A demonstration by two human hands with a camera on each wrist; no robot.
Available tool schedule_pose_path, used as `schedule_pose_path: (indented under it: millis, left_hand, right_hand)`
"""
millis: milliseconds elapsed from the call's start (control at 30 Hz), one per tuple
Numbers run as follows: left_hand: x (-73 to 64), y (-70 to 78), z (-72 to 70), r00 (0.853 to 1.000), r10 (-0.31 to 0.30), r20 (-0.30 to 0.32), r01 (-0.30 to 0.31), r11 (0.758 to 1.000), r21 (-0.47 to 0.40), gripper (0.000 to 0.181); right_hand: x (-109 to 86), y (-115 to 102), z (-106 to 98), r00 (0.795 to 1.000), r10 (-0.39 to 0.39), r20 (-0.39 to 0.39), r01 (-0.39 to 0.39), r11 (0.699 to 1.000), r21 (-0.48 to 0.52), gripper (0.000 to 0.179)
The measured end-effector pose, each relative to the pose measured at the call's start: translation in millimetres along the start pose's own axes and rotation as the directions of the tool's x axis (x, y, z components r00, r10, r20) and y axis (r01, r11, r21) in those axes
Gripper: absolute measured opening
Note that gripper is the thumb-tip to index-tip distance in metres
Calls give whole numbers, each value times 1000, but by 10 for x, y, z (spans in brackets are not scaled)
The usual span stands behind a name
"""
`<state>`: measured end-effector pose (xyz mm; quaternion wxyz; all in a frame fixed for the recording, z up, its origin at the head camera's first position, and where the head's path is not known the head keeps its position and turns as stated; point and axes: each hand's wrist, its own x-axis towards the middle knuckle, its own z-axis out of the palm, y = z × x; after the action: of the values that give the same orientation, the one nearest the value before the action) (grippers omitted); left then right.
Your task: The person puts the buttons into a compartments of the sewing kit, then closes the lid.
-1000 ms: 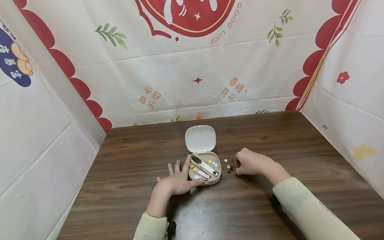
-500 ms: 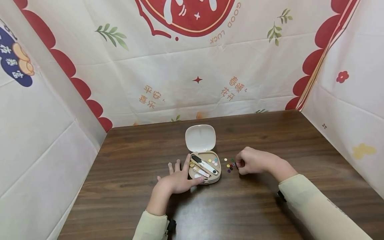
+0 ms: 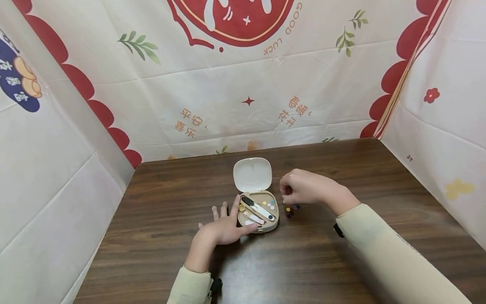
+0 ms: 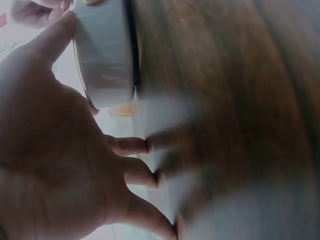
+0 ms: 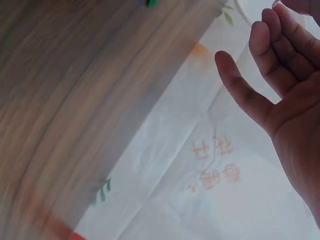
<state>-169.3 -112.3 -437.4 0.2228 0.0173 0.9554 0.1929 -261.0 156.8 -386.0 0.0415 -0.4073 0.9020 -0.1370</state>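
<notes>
Nearest, in pale cream cloth sleeves (image 3: 190,285), two forearms reach in over the dark brown wood-grain bench (image 3: 152,253). The left hand (image 3: 224,230) lies at the case's eight o'clock, spread wide and gripping nothing: its thumb touches the front wall near the clasp, its forefinger runs up the side towards ten o'clock, and the other fingers fan outward, tips down on the bench. This brace probably keeps so light a case from sliding.

The small rounded beige plastic case (image 3: 270,229) stands flat mid-bench, its compartments facing up. A slim black-and-white tool (image 3: 258,208) lies across it from ten to four o'clock, seemingly in a slot that suits its length. On the near side of that tool sit a pink-and-white patterned strip (image 3: 254,218) and a gold ring-like piece (image 3: 241,207); on the far side, a few small pale, yellow and blue round buttons (image 3: 264,203) share one compartment.

At the case's three o'clock, loose yellow and dark buttons (image 3: 288,209) lie scattered on the bench, within easy reach.

The right hand (image 3: 305,188) hovers at two o'clock, wrist arched, little finger standing out; thumb and forefinger meet, apparently on a small pale piece (image 5: 275,3), perhaps a button, cut off by the right wrist view's edge.

Farthest, at twelve o'clock, the white lid (image 3: 252,175) is hinged fully back, leaving the compartments accessible.
</notes>
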Motion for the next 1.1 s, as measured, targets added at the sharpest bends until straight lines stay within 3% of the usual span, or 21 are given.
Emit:
schedule_pose_path:
  millis: [233, 433, 633, 1100]
  left_hand:
    - [-3, -8, -22, 1000, -3, 3, 3, 1000, 3, 105]
    - [-8, -14, -26, 1000, -8, 3, 8, 1000, 10, 105]
    - [-6, -10, -29, 1000, -1, 11, 1, 1000, 6, 106]
    - [-2, -14, -32, 1000, -2, 15, 1, 1000, 4, 106]
  right_hand:
    - [230, -107, 32, 999, -38, -2, 38, 999, -17, 18]
    - [335, -146, 96, 1000, 2, 21, -1, 998, -56, 15]
    - [363, -115, 197, 998, 41, 47, -36, 993, -112, 14]
    - [371, -68, 222, 1000, 12, 13, -9, 987, -161, 10]
